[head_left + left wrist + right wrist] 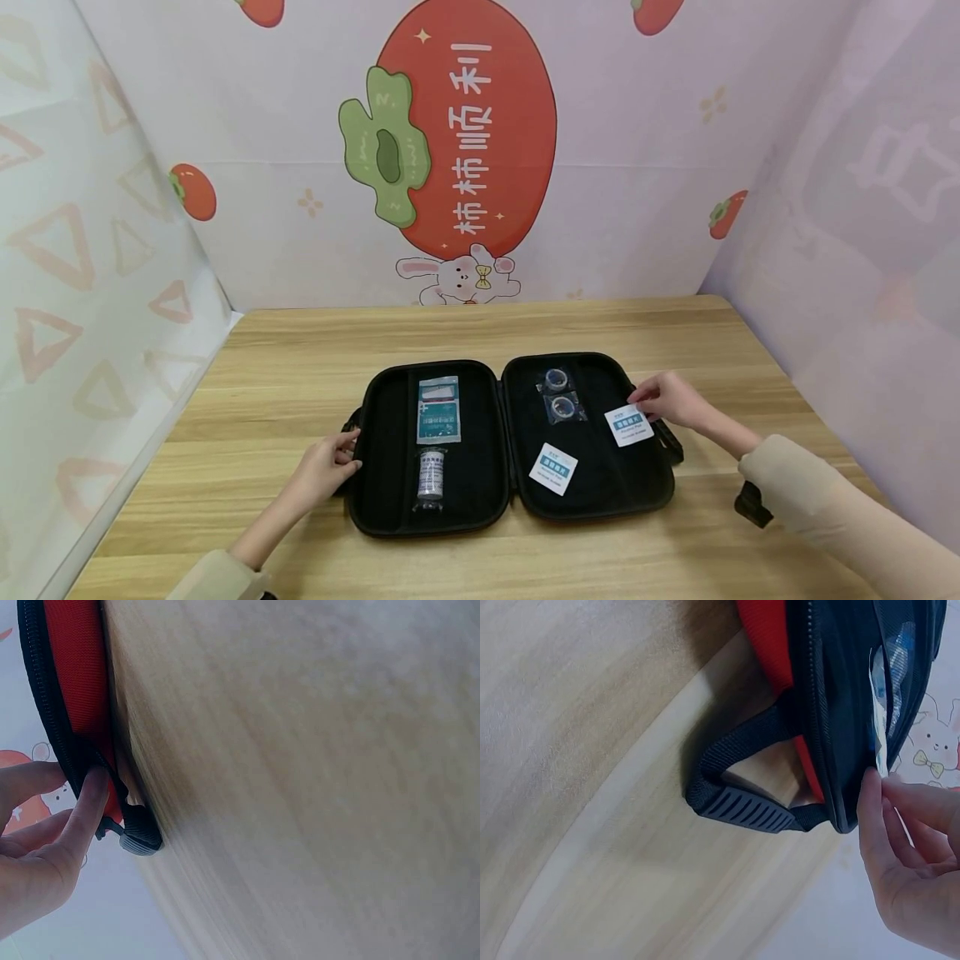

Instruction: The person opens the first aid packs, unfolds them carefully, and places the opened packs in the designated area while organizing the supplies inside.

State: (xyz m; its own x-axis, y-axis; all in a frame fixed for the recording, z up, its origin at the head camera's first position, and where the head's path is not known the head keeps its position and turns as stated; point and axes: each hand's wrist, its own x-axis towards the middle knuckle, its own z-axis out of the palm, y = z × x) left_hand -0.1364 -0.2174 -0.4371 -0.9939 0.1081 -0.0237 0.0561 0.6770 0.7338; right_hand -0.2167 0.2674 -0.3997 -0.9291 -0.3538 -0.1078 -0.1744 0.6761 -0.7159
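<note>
A black-lined zip case (pixel 468 467), red on the outside, lies unfolded on the table. My left hand (pixel 327 468) grips its left rim, with fingers on both sides of the zipper edge (pixel 56 697). Over the right half, my right hand (pixel 670 400) pinches a white-and-blue alcohol pad sachet (pixel 629 425) by its upper corner. In the right wrist view this sachet (pixel 880 720) shows edge-on between thumb and finger. A second alcohol pad sachet (pixel 553 468) lies lower in the same half. Above it are two clear-wrapped tape rolls (pixel 562 407).
The case's left half holds a teal flat packet (pixel 438 408) and, below it, a wrapped white roll (pixel 431 477). A carrying handle (pixel 746 806) sticks out from the right side. A zipper pull (pixel 140 831) hangs at the left side. Printed cloth walls surround the wooden table (pixel 300 375).
</note>
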